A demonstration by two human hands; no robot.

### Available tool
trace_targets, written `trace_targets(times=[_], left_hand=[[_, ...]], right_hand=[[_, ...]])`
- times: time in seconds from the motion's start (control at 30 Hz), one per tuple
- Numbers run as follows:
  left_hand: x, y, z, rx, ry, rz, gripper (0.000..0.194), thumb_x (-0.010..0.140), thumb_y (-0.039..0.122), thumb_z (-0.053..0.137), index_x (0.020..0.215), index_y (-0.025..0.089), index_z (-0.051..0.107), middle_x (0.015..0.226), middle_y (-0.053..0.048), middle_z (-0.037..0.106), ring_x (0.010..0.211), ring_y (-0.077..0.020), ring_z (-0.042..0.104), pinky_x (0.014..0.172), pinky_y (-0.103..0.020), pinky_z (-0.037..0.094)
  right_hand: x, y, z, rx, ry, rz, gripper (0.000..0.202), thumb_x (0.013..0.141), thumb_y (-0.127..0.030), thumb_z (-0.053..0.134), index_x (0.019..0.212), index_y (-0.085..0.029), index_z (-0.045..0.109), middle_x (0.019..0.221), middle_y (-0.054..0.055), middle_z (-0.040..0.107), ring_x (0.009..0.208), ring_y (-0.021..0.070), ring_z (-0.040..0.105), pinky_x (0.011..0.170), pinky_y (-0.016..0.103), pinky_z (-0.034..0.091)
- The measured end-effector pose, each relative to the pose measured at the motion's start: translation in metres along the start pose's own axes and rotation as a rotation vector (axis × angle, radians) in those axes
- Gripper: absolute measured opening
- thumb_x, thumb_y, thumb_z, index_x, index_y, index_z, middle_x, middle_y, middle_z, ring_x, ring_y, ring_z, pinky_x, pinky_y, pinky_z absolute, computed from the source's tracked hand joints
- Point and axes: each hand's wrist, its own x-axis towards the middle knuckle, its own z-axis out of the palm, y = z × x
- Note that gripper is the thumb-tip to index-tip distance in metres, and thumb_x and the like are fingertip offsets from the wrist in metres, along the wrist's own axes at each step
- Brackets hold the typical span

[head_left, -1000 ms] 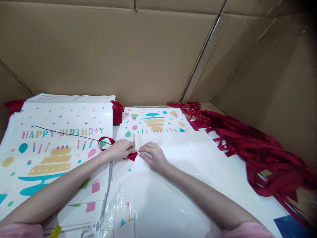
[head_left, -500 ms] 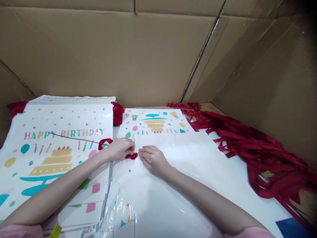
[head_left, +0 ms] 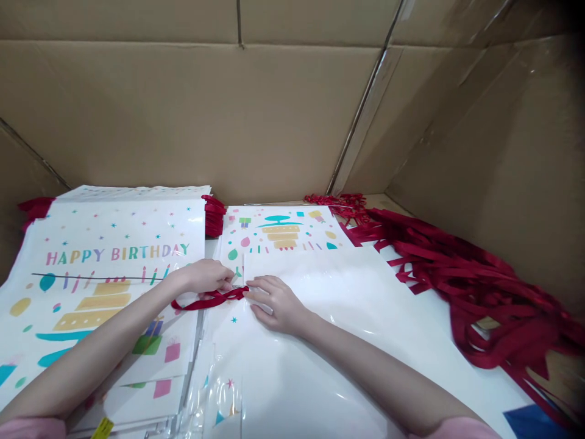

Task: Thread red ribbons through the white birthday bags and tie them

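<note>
My left hand (head_left: 212, 277) is closed in a pinch at the left edge of a white sheet (head_left: 311, 353), on a thin dark rod (head_left: 91, 276) reaching left across the printed stack; a short pale tip shows by the fingers. A red ribbon (head_left: 205, 302) lies in a loose strand under this hand and runs to the sheet's edge. My right hand (head_left: 278, 305) rests on the sheet, fingers spread, their tips touching the ribbon's end. How the ribbon passes the edge is hidden.
Stacked "Happy Birthday" printed sheets (head_left: 123, 219) with ribbon bundles stand at left. More cake-printed sheets (head_left: 278, 228) lie beneath the white one. Red ribbons (head_left: 434, 256) are heaped at right. Cardboard walls (head_left: 183, 110) enclose the back and sides.
My left hand has moved slightly left and down, and the rod now reaches further left. The ribbon, bunched before, is stretched into a longer strand. My right hand stays on the sheet.
</note>
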Motion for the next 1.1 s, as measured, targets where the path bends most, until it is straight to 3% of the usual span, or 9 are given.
trace_targets(times=[0.23,0.47,0.57,0.7,0.77,0.87,1.0,1.1], left_hand=[[0.017,0.001,0.009,0.116,0.121,0.084,0.015,0.082,0.025,0.05,0.071,0.018,0.059,0.079,-0.003,0.065,0.075,-0.0184,0.058,0.059,-0.024,0.028],[0.02,0.005,0.014,0.059,0.2,0.125,0.018,0.085,0.029,0.051,0.074,0.017,0.059,0.083,-0.003,0.064,0.081,-0.0177,0.057,0.066,-0.024,0.034],[0.003,-0.013,0.007,0.018,0.271,0.121,0.025,0.088,0.034,0.046,0.076,0.017,0.06,0.081,-0.004,0.062,0.082,-0.0169,0.055,0.071,-0.024,0.036],[-0.036,-0.049,0.0,-0.002,0.412,0.03,0.033,0.091,0.04,0.038,0.083,0.017,0.061,0.087,-0.005,0.06,0.087,-0.0182,0.051,0.076,-0.025,0.036],[-0.056,-0.067,0.004,0.008,0.469,-0.037,0.032,0.09,0.043,0.039,0.086,0.019,0.06,0.092,-0.005,0.059,0.091,-0.0194,0.05,0.08,-0.026,0.036],[-0.079,-0.087,0.017,-0.015,0.455,-0.121,0.032,0.086,0.048,0.045,0.086,0.02,0.06,0.093,-0.004,0.059,0.09,-0.0203,0.05,0.076,-0.025,0.037],[-0.089,-0.095,0.036,-0.052,0.457,-0.142,0.032,0.087,0.044,0.04,0.078,0.018,0.056,0.086,-0.006,0.059,0.083,-0.0197,0.051,0.074,-0.026,0.038],[-0.091,-0.09,0.037,-0.123,0.462,-0.232,0.031,0.089,0.04,0.031,0.08,0.018,0.05,0.082,-0.004,0.058,0.073,-0.0179,0.051,0.066,-0.025,0.038]], right_hand=[[0.004,-0.005,-0.005,-0.064,-0.116,0.005,0.034,0.084,-0.025,0.049,0.116,-0.019,0.058,0.121,0.01,0.054,0.109,0.022,0.046,0.094,0.04,0.038],[0.005,-0.005,-0.006,-0.089,-0.144,-0.003,0.034,0.086,-0.026,0.046,0.118,-0.018,0.056,0.124,0.01,0.052,0.112,0.0226,0.044,0.096,0.04,0.036],[0.003,-0.004,-0.005,-0.094,-0.142,-0.005,0.033,0.086,-0.027,0.045,0.117,-0.018,0.056,0.124,0.01,0.052,0.112,0.0226,0.044,0.097,0.04,0.035],[0.003,-0.004,-0.005,-0.093,-0.15,-0.001,0.036,0.086,-0.026,0.045,0.12,-0.018,0.053,0.123,0.01,0.052,0.111,0.0224,0.044,0.096,0.039,0.035],[0.003,-0.005,-0.006,-0.098,-0.159,-0.007,0.037,0.086,-0.024,0.045,0.122,-0.019,0.052,0.124,0.01,0.051,0.111,0.0222,0.044,0.096,0.039,0.035],[0.004,-0.005,-0.006,-0.118,-0.167,-0.018,0.035,0.086,-0.022,0.045,0.12,-0.022,0.054,0.125,0.009,0.05,0.111,0.0224,0.043,0.095,0.039,0.035],[0.004,-0.004,-0.005,-0.135,-0.169,-0.03,0.035,0.087,-0.023,0.045,0.12,-0.023,0.054,0.125,0.01,0.049,0.111,0.0226,0.043,0.095,0.04,0.035],[0.003,-0.004,-0.005,-0.143,-0.168,-0.037,0.035,0.088,-0.023,0.044,0.122,-0.022,0.053,0.125,0.011,0.048,0.112,0.0227,0.042,0.095,0.04,0.035]])
